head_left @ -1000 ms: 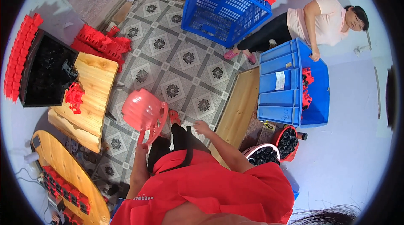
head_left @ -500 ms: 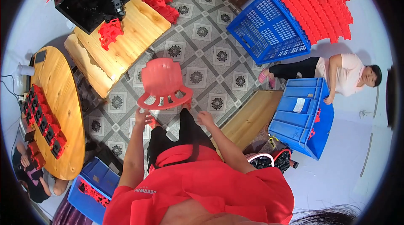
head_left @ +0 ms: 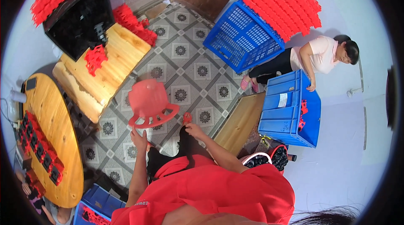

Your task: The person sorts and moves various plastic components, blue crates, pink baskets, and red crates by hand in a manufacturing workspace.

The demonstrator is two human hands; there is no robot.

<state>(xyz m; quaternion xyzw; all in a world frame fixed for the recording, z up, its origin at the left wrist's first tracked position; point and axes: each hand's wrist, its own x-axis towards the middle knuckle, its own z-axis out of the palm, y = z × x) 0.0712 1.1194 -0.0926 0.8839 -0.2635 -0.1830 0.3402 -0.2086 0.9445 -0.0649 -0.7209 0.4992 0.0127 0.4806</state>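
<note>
A red plastic chair (head_left: 148, 99) stands on the floor in front of me, its slotted back rim nearest me. My left hand (head_left: 139, 137) is just below that rim, fingers apart and holding nothing; whether a fingertip touches the chair I cannot tell. My right hand (head_left: 195, 131) hangs loosely in front of my knee with its fingers extended and nothing seen in it. A red shoe (head_left: 187, 118) on my foot shows just beyond it.
At left are a wooden table (head_left: 120, 52) with a black bin (head_left: 75, 19), and a round table (head_left: 63, 141) with red-and-black parts. At right, a person (head_left: 322, 54) holds a tilted blue crate (head_left: 277, 107). A blue basket (head_left: 240, 35) and stacked red parts (head_left: 282, 4) stand behind.
My view has shifted, and the chair now appears lower and farther left. My left hand has come up close to its back rim. The person at right now looks down toward the blue crate.
</note>
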